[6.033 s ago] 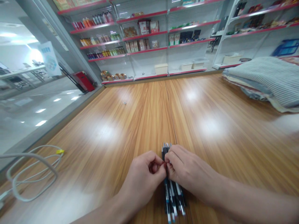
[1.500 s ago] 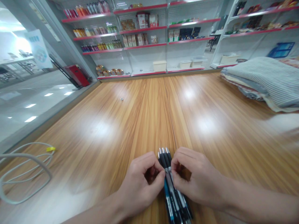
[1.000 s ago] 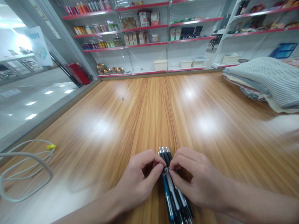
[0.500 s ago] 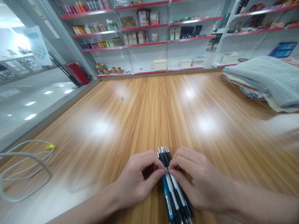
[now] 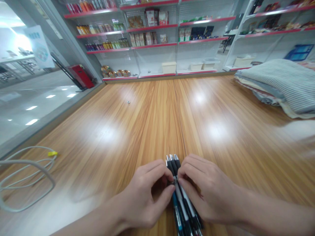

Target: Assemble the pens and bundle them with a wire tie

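Observation:
A bundle of several pens [image 5: 182, 209], black, white and blue with silver tips, lies lengthwise on the wooden table [image 5: 159, 124] near its front edge. My left hand [image 5: 145, 196] pinches the bundle from the left, thumb and forefinger closed at its upper part. From the right, my right hand [image 5: 204, 190] grips the same spot with curled fingers. The push-button ends of the pens stick out beyond both sets of fingertips. What my fingertips pinch around the pens is too small to make out.
A looped white cable [image 5: 24, 177] with a yellow tag lies at the table's left front. Folded striped cloth [image 5: 280, 82] is stacked at the right. A tiny object [image 5: 128, 102] sits far left of centre. Store shelves [image 5: 157, 42] stand behind the table.
Both hands have stayed pinched on the pen bundle throughout. The bundle has slid slightly toward me and my fingers have shifted a little along it.

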Demonstrator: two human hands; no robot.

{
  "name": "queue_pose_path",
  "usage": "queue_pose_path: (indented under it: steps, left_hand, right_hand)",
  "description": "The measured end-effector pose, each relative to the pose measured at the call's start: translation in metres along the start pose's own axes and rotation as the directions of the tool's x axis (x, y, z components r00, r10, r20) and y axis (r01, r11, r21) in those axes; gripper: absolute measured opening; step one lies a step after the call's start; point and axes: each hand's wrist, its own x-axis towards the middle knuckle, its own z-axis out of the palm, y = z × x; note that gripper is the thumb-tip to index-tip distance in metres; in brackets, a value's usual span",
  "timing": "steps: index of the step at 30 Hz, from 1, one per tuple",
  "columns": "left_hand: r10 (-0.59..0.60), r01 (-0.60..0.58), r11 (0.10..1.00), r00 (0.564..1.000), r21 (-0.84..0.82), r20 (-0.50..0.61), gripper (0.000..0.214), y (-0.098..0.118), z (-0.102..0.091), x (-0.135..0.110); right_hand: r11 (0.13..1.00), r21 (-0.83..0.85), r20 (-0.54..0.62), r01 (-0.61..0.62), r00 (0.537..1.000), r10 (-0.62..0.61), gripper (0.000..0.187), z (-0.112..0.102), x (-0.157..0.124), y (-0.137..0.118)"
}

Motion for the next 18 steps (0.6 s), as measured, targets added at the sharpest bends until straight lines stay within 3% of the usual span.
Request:
queue_pose_path:
  steps: [11,18]
  left_hand:
    - [-0.027,0.031,0.998,0.997,0.055,-0.074,0.006,0.004,0.010,-0.004]
    - [0.037,-0.027,0.991,0.996,0.131,-0.079,0.009,0.004,0.014,-0.005]
  right_hand:
    - [0.992,0.096,0.020,-0.079,0.997,0.077,0.006,-0.002,0.004,0.001]
    - [0.987,0.143,0.036,-0.072,0.997,0.068,0.006,-0.003,0.004,0.001]
